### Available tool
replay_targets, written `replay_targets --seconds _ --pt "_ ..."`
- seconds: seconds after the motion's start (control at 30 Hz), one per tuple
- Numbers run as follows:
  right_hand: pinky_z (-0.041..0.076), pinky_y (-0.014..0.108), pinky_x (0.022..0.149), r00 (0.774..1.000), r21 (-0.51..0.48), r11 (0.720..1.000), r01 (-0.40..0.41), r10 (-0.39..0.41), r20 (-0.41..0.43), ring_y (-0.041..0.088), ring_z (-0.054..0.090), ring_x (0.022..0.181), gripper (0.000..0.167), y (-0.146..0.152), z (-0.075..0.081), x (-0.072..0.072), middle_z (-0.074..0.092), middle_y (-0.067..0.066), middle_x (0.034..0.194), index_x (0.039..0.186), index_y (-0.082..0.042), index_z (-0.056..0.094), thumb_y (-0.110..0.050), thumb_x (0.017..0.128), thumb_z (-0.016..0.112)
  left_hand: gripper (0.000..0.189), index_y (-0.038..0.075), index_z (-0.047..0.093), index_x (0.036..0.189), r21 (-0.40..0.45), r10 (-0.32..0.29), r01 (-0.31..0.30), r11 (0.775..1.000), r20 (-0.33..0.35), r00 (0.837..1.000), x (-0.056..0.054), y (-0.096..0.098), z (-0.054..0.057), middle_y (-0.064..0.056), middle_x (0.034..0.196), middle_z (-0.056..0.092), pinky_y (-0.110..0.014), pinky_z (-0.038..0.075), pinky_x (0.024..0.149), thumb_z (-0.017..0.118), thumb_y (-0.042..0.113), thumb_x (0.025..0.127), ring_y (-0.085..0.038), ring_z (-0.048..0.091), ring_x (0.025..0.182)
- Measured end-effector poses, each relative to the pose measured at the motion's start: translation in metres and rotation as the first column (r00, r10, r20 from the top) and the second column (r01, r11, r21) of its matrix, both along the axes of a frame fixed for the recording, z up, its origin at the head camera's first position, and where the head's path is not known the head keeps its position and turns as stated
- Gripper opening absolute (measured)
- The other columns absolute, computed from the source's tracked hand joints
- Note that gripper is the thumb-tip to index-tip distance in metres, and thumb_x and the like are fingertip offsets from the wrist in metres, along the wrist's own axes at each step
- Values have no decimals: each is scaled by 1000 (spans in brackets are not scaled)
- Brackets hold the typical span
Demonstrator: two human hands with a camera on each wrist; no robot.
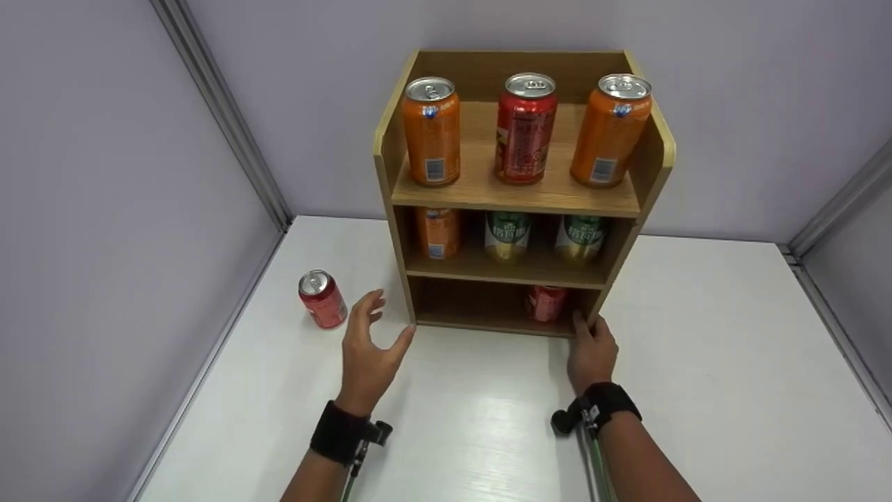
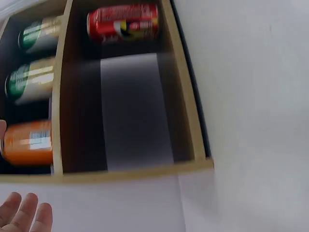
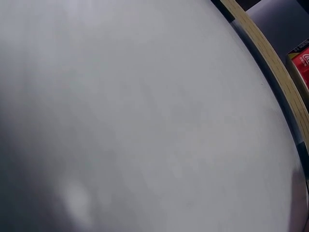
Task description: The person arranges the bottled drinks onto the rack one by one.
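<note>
A three-tier wooden shelf point(image 1: 488, 202) stands on the white table, its side and bottom edges also filling the left wrist view. My right hand point(image 1: 592, 355) grips the shelf's lower right corner, the side panel between thumb and fingers. Just left of the shelf's lower left corner, my left hand point(image 1: 373, 359) hovers with fingers spread and nothing in it. Beyond it on the table stands a red soda can point(image 1: 323, 300). Another red can point(image 1: 547, 302) sits at the right of the bottom tier, seen too in the left wrist view point(image 2: 123, 23).
On the top tier, a red can point(image 1: 526, 132) stands between two orange cans point(image 1: 432, 136). The middle tier holds an orange can point(image 1: 439, 233) and two green-and-white cans point(image 1: 507, 236). Pale walls point(image 1: 125, 174) close in the table at the back and sides.
</note>
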State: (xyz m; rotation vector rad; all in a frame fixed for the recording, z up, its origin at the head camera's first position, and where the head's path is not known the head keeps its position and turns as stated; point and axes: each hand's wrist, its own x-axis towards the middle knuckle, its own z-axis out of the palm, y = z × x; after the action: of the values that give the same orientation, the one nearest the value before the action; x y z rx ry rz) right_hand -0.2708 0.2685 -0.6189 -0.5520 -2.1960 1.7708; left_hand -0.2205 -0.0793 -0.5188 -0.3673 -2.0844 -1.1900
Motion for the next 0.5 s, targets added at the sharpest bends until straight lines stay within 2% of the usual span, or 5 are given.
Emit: replay_targets --seconds 0.27,0.5 --pt "33 40 105 1000 17 1000 -6 6 -7 20 44 130 63 -2 1 0 51 4 141 142 -18 50 -58 93 52 70 -1 48 133 72 140 -140 988 2 990 0 -46 8 -15 126 55 -43 43 97 84 4 73 -25 52 119" --pt "35 40 102 1000 27 1000 -5 4 12 19 46 126 64 0 1 1 53 4 139 142 -19 50 -60 94 50 71 -4 47 133 96 168 -166 981 -10 986 -1 -65 11 -18 127 54 -44 46 92 83 -2 72 -29 53 118"
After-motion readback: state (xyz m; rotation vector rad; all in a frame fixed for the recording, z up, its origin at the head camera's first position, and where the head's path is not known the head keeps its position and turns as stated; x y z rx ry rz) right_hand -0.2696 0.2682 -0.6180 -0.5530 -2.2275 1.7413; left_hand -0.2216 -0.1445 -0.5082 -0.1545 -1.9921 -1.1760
